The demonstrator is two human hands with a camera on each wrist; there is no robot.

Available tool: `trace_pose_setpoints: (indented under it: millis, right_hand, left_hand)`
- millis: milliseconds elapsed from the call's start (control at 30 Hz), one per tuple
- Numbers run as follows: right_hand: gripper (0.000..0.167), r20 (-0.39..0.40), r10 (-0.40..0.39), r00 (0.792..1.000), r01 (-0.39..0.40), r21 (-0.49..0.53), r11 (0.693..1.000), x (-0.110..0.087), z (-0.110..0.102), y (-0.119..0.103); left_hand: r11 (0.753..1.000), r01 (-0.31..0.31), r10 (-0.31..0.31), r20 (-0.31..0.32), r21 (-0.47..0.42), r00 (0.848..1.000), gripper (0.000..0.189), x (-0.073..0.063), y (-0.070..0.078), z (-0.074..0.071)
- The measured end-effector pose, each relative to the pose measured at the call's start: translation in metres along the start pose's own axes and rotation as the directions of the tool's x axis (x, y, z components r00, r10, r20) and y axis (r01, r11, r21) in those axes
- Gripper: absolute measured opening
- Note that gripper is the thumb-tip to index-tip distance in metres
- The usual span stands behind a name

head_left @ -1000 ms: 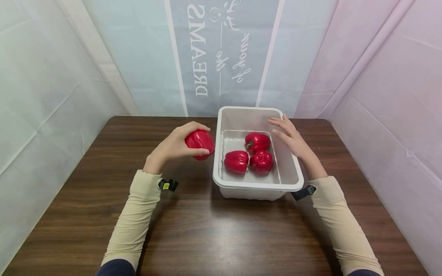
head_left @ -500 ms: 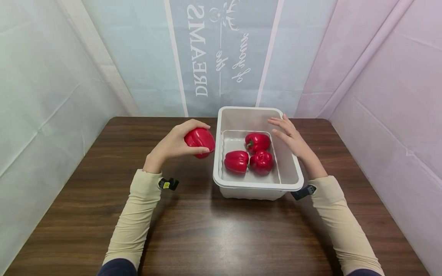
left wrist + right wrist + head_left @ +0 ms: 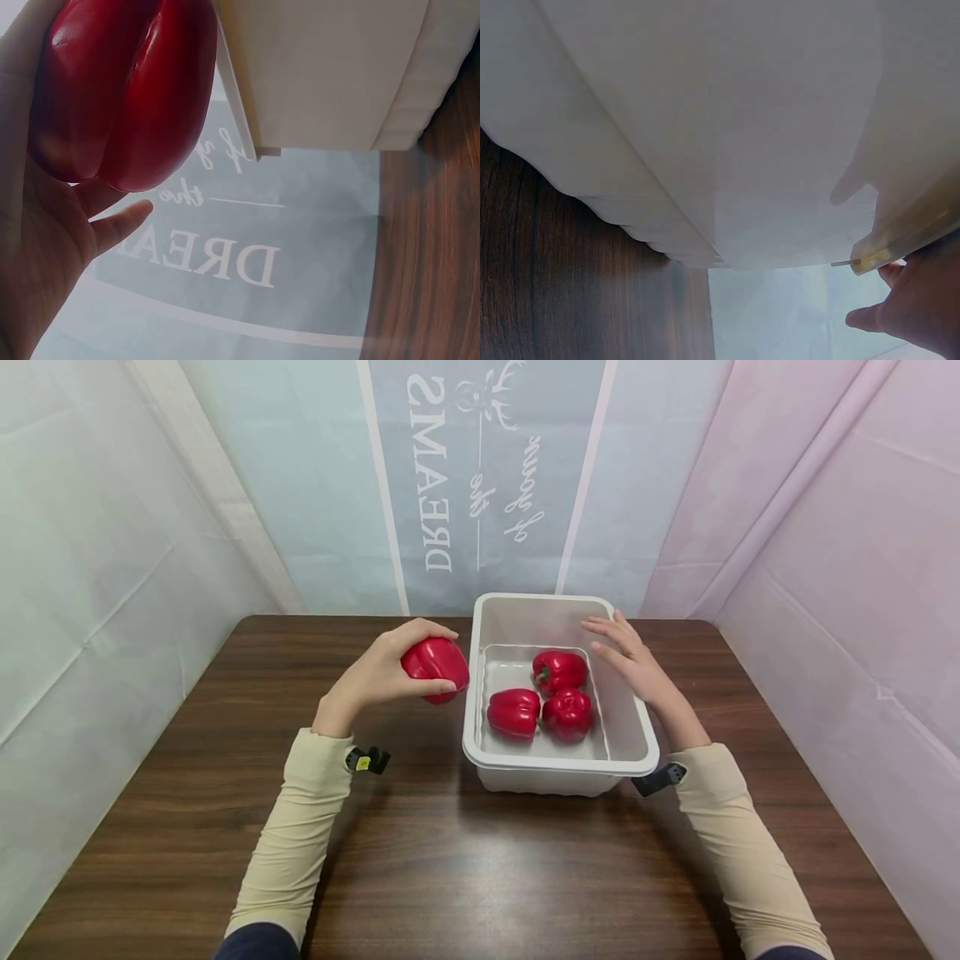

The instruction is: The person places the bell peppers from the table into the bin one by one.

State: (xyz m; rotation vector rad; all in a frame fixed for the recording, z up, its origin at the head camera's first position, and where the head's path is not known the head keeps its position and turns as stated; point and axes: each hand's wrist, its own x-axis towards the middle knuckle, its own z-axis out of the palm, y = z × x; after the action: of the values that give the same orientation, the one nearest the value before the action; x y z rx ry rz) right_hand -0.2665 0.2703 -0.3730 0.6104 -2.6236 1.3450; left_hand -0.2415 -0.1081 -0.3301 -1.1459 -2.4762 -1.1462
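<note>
My left hand (image 3: 378, 670) grips a red bell pepper (image 3: 435, 668) between thumb and fingers, just left of a white plastic bin (image 3: 561, 766). In the left wrist view that pepper (image 3: 124, 90) fills the upper left, close to the bin's outer wall (image 3: 322, 71). Three more red bell peppers lie on the bin's floor: one at the front left (image 3: 513, 713), one at the front right (image 3: 567, 714), one behind (image 3: 560, 671). My right hand (image 3: 633, 660) lies over the bin's right rim with fingers extended and spread, holding nothing. In the right wrist view part of this hand (image 3: 922, 300) shows beside the rim.
The bin stands on a dark wooden table (image 3: 480, 877). Behind the table hangs a pale blue cloth (image 3: 487, 485) with mirrored lettering. White fabric walls (image 3: 847, 568) close off both sides. A small black wrist camera (image 3: 367, 760) sits on the left sleeve.
Over the last second the left hand has raised and turned the held pepper slightly beside the bin. The right hand and the peppers inside the bin stay where they were.
</note>
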Motion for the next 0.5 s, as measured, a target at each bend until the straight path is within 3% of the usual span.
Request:
trace_pose_setpoints:
  millis: [100, 500]
  right_hand:
    - [0.042, 0.001, -0.002, 1.0, 0.002, -0.004, 1.0, 0.001, 0.0, 0.001]
    - [0.041, 0.006, 0.011, 1.0, -0.011, -0.006, 1.0, 0.006, -0.002, -0.001]
  left_hand:
    - [1.0, 0.003, -0.003, 0.002, -0.002, 1.0, 0.055, 0.0, 0.013, -0.004]
    - [0.999, -0.04, 0.04, -0.022, -0.006, 0.999, 0.055, 0.007, 0.016, -0.007]
